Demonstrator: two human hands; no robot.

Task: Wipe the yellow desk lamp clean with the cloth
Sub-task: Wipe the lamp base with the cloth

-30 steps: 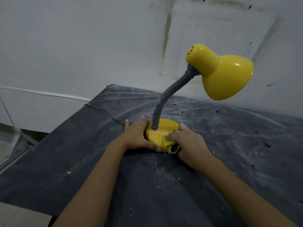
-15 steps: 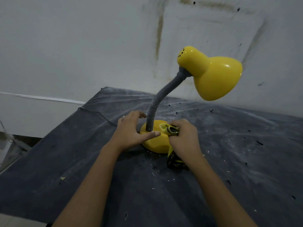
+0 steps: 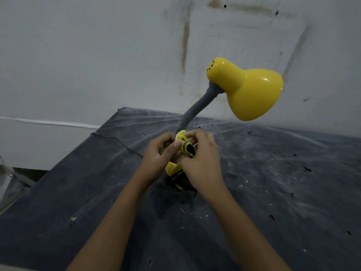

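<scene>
A dusty dark table [image 3: 273, 182] is standing against a stained wall [image 3: 97, 55]. The yellow desk lamp [image 3: 252, 92] is sitting on it, its base mostly hiding behind the hands. The left hand [image 3: 158, 155] and right hand [image 3: 203, 163] are both pinching the yellow-and-black cloth [image 3: 185, 146] with curled fingers, holding it at the foot of the grey neck [image 3: 197, 106].

Before me a dusty, dark grey bench [image 3: 273, 182] stands against a whitish wall [image 3: 97, 55] streaked with brown stains [image 3: 185, 42], a white strip [image 3: 48, 123] running along it on my left, all dimly lit.
</scene>
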